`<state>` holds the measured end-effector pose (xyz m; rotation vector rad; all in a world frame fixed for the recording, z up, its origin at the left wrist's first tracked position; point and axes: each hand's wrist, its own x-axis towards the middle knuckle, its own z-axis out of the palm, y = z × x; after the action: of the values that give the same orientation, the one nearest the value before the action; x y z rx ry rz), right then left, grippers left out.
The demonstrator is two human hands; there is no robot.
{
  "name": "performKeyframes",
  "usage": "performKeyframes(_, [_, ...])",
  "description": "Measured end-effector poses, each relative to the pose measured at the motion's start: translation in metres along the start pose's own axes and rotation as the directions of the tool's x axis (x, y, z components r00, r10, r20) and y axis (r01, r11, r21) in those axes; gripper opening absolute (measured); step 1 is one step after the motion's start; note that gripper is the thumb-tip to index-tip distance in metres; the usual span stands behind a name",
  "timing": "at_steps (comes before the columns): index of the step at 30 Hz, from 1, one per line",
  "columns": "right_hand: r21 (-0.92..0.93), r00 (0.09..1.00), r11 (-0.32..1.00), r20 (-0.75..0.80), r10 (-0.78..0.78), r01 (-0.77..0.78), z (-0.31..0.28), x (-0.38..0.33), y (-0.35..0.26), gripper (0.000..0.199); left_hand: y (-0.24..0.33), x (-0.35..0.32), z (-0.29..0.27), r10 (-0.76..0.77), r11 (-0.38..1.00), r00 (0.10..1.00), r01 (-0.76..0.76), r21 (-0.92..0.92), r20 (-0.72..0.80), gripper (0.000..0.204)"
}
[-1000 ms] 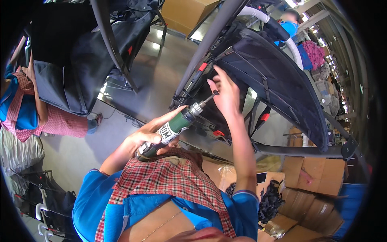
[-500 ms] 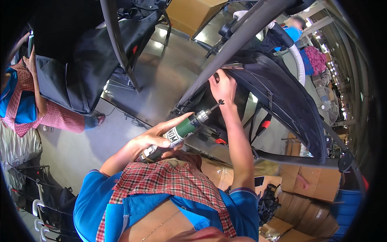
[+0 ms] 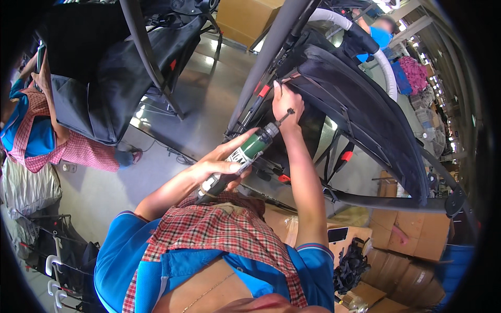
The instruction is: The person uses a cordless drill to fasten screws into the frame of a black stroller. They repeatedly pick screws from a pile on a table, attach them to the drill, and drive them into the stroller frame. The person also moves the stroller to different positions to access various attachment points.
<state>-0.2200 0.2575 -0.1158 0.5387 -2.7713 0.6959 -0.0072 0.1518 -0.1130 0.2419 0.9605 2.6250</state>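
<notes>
My left hand [image 3: 228,166] is wrapped round the body of a green power screwdriver [image 3: 251,147], whose dark bit slants up to the right and passes in front of my right wrist in this view. Ahead of it, my right hand [image 3: 288,106] has closed fingers at the near end of a black fabric canopy [image 3: 355,109]. What lies between those fingertips is hidden. Just left of that hand runs a thick grey tube [image 3: 264,62] of what looks like a stroller frame, with a red piece [image 3: 264,91] beside it.
Left, a co-worker in a checked apron [image 3: 39,125] stands at another black fabric frame [image 3: 99,99]. Cardboard boxes [image 3: 409,232] and a bundle of black straps [image 3: 352,266] are at lower right. A closed carton [image 3: 245,18] stands at the back. Another person [image 3: 381,36] is far right.
The grey tube has swung left at its top and stands steeper, showing the red piece. The screwdriver has moved up and right and tilts more upright. My right hand has turned slightly.
</notes>
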Motion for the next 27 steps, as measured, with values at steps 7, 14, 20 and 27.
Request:
performKeyframes(7, [0.137, 0.911, 0.942, -0.33, -0.248, 0.307, 0.035, 0.001, 0.02, 0.022, -0.002, 0.027, 0.005, 0.126, 0.97, 0.945, -0.055, 0.235, -0.3, 0.1])
performKeyframes(14, [0.288, 0.819, 0.824, -0.477, -0.319, 0.488, 0.047, 0.009, 0.037, 0.02, 0.002, 0.044, 0.004, 0.138, 0.961, 0.904, -0.023, 0.275, -0.406, 0.097])
performKeyframes(20, [0.401, 0.898, 0.828, -0.36, -0.251, 0.392, 0.045, 0.01, 0.048, 0.018, 0.004, 0.051, 0.008, 0.134, 0.955, 0.901, -0.007, 0.295, -0.412, 0.094])
performKeyframes(27, [0.316, 0.842, 0.843, -0.474, -0.257, 0.436, 0.046, 0.01, 0.038, 0.024, 0.004, 0.057, 0.011, 0.152, 0.947, 0.87, 0.008, 0.323, -0.469, 0.093])
